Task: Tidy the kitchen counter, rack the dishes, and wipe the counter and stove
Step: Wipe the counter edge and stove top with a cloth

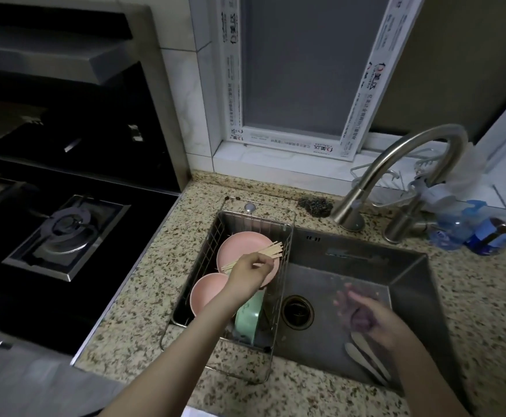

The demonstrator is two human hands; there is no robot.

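My left hand (247, 270) grips a bundle of wooden chopsticks (271, 251) over the wire dish rack (287, 254) set in the sink's left side. In the rack stand two pink plates (239, 246) (206, 291) and a green bowl (247, 319). My right hand (372, 317) hovers blurred over the steel sink basin (408, 284), fingers spread, holding nothing. Two pale spoons (366, 356) lie on the basin floor just below it.
A gooseneck faucet (402, 164) rises behind the sink, with a steel scourer (314, 206) and blue bottles (468, 233) on the speckled counter (161, 248). The black gas stove (65, 233) and hood fill the left. The drain (296, 311) sits mid-basin.
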